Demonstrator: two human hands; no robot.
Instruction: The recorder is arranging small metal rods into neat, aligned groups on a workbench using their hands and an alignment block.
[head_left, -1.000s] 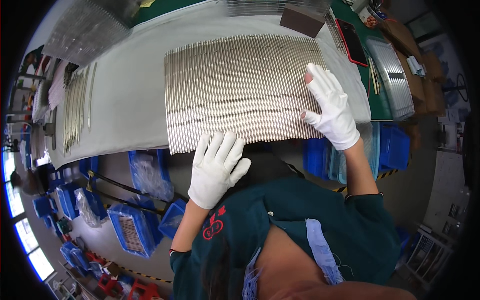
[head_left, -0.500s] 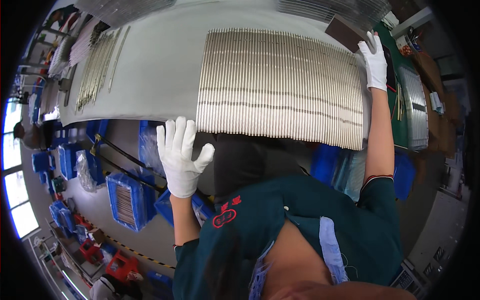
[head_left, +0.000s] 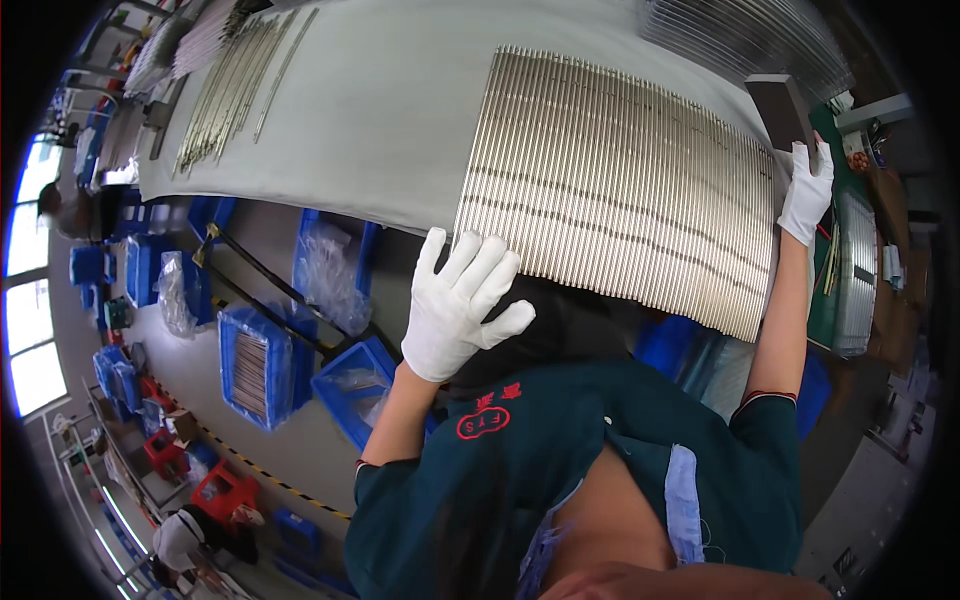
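Rods point away, slightly rightward; right fingers grip dark block.

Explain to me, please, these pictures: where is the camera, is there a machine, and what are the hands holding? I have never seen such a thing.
There is no machine; these are a person's own hands in white gloves. The camera sits on their head, looking down, and its fisheye lens bends straight edges. On the covered table lies a wide row of slim metal rods, side by side. The left hand is open at the row's near left corner, gripping nothing. The right hand holds a dark brown block by its near end, beyond the row's right side.
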